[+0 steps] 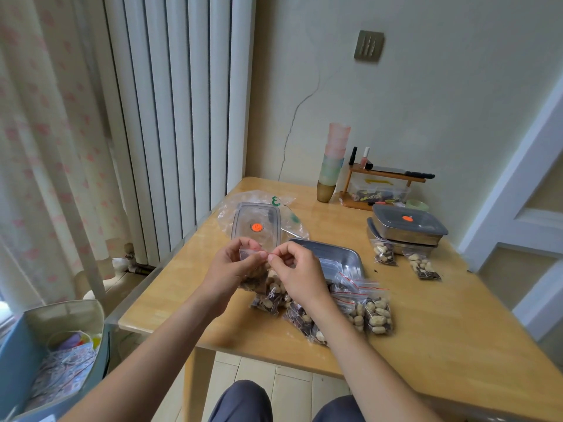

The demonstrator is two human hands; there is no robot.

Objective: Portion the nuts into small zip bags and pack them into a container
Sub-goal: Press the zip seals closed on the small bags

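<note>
Centre frame, left hand [236,263] and right hand [297,268] both pinch the red seal strip of a small zip bag [253,280] of nuts, held above the table [426,315]. An incompletely pressed seal could let nuts spill over the filled bags [362,312] below.

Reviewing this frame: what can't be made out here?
Head view only:
- Held bag: mostly covered by the left hand and right hand; seal state unclear.
- Open steel tray: contents partly hidden by right hand.
- Stacked lidded containers: contents not visible.
- Shelf items: too small.
</note>
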